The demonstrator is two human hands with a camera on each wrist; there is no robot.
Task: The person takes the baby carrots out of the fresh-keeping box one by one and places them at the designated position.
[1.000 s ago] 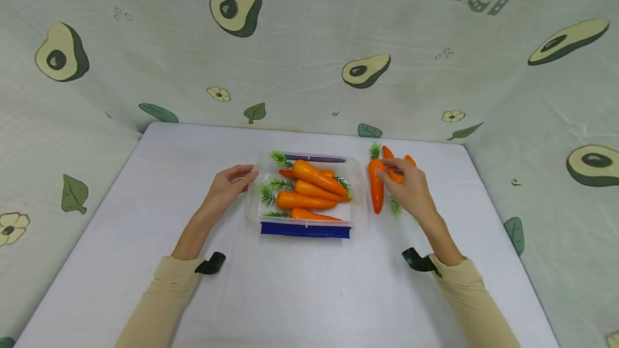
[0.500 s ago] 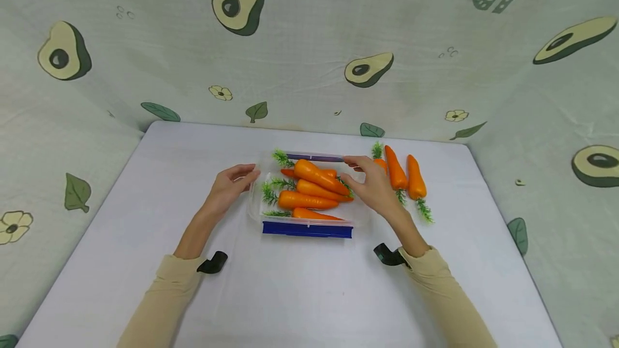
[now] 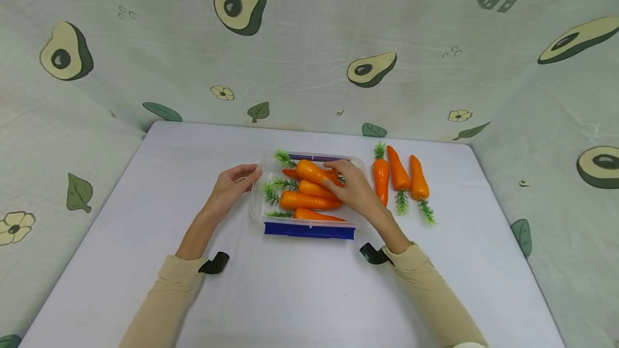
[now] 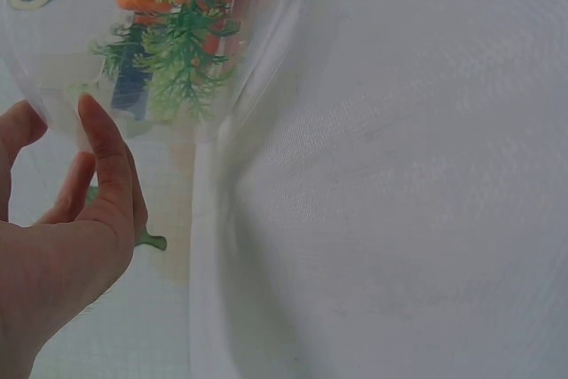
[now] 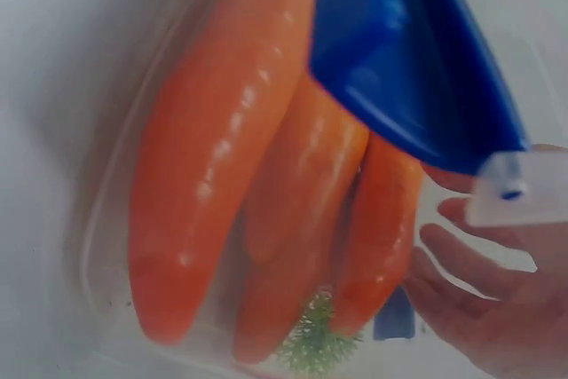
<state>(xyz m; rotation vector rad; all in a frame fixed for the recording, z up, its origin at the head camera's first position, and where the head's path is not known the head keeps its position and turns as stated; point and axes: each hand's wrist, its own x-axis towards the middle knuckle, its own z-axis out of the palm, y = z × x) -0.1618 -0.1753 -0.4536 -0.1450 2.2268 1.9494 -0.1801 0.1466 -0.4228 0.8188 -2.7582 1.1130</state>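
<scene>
Right hand (image 3: pixel 354 187) reaches in over the right end of the clear box (image 3: pixel 257 209); thumb and forefinger bent and parted, lying on either side of the top carrot (image 3: pixel 308 171). Right wrist view shows fingertips close against an orange root, but whether they pinch it cannot be told. Left hand (image 3: pixel 226 193) at the box's left end: thumb and forefinger nearly closed, pinching the thin clear plastic edge between their tips, the remaining fingers bent behind. Top carrot lies slantwise inside the box, leaves toward the far left, resting over others. Beneath and nearer: middle carrot (image 3: pixel 313 189), lower carrot (image 3: pixel 309 201) and front carrot (image 3: pixel 316 215), leafy ends all to the left. Back carrot (image 3: pixel 290 173), partly covered by the top one, points its tip left. Blue clasp (image 3: pixel 309 230) hangs along the box's near side; a darker strip (image 3: pixel 311 158) runs along its far side. Right of the box, on the white tabletop (image 3: pixel 290 294), three carrots lie side by side: first carrot (image 3: pixel 381 176), leaves at the far end, tip partly hidden by the right wrist; second carrot (image 3: pixel 398 172) and third carrot (image 3: pixel 418 177), leaves toward the near side. Farther out, avocado-print cloth (image 3: pixel 300 95) rises behind the tabletop.
</scene>
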